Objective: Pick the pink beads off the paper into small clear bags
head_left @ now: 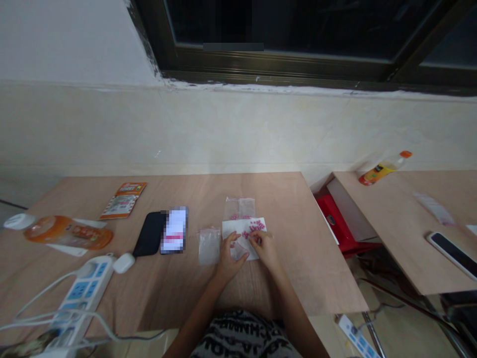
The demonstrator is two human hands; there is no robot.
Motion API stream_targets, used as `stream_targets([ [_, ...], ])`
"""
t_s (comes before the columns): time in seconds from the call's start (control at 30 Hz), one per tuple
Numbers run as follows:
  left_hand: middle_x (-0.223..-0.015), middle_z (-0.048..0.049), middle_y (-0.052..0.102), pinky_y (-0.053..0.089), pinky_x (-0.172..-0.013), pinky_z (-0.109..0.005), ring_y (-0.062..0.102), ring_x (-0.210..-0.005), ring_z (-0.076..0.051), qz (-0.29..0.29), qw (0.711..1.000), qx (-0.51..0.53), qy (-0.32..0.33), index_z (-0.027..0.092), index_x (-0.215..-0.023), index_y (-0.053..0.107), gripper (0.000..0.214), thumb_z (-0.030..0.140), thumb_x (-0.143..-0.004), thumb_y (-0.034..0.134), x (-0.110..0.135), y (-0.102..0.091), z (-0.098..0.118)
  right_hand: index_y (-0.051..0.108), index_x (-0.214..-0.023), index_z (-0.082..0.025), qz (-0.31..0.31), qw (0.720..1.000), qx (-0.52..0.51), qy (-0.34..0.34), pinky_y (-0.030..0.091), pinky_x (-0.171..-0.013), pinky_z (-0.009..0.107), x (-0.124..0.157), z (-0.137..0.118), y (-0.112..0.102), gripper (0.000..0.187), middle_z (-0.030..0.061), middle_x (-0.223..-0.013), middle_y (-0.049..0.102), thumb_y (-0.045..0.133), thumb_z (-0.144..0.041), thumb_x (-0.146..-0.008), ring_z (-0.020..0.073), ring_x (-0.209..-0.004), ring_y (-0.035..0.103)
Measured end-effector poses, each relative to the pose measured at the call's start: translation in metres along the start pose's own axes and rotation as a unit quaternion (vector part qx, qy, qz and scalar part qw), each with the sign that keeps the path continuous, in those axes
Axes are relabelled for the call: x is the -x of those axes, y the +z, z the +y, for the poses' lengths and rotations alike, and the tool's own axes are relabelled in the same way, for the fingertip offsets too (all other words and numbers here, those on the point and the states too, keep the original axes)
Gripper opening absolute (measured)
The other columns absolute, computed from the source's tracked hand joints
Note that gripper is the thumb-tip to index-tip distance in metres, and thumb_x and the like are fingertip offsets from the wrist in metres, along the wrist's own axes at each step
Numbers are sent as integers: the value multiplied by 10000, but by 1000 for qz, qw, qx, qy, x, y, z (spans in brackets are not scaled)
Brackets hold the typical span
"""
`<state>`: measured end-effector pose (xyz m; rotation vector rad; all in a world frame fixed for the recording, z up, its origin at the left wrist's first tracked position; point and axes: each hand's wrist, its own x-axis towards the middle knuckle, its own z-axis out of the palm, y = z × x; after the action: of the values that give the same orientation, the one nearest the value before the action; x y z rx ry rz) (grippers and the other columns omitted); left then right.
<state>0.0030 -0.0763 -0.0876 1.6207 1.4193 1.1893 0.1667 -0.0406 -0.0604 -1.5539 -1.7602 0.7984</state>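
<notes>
A white sheet lies on the wooden table, with small pink beads scattered over its right part. My left hand rests at the sheet's left side, thumb and fingers spread apart in a curve. Thumb and fingertips of my right hand are pinched together low over the beads; what is between them is too small to make out. Just behind the sheet is a clear zip bag with pink beads near its lower edge. Left of my left hand lies another clear zip bag.
Left on the table are a lit phone, a black phone-like slab, an orange packet, a lying orange drink bottle and a power strip with cables. A second table at right holds another bottle.
</notes>
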Motion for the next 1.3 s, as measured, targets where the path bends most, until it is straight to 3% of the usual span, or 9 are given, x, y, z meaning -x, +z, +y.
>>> stream_targets([
  [0.27,-1205,-131,590,485,-839,-415,580,-1086,-265,14,1000,11,16,209,-1324,367,714,281,-706,718,1,1,-7,705,-835,-202,-54,987,148,39,359,-707,261,-12,-19,1,104,18,-749,683,634,-278,-837,166,-731,598],
  [0.67,-1202,-131,589,478,-842,-415,576,-1082,-265,19,999,17,22,212,-1329,362,716,283,-711,716,2,2,-9,716,-894,-225,-79,981,175,39,352,-790,287,-5,-18,-1,111,34,-835,711,623,-262,-846,188,-826,626],
  [0.83,-1188,-129,597,482,-832,-411,585,-1070,-264,21,999,17,23,210,-1329,370,721,289,-702,719,1,2,-10,720,-882,-218,-61,987,145,19,361,-781,285,-2,-11,1,110,29,-804,703,624,-254,-840,181,-796,620],
  [1.1,-1194,-129,596,481,-839,-410,584,-1074,-263,20,999,17,18,214,-1320,390,721,292,-692,736,1,2,-8,709,-812,-178,8,1000,-26,12,361,-566,238,-2,1,3,199,-11,-590,581,595,-336,-856,132,-535,507],
  [1.3,-1206,-127,587,481,-842,-417,575,-1087,-262,16,1000,15,22,219,-1333,367,719,299,-712,722,1,2,-8,707,-827,-182,-28,996,-85,-24,365,-558,234,-1,3,7,246,-3,-622,598,585,-393,-862,132,-559,511],
])
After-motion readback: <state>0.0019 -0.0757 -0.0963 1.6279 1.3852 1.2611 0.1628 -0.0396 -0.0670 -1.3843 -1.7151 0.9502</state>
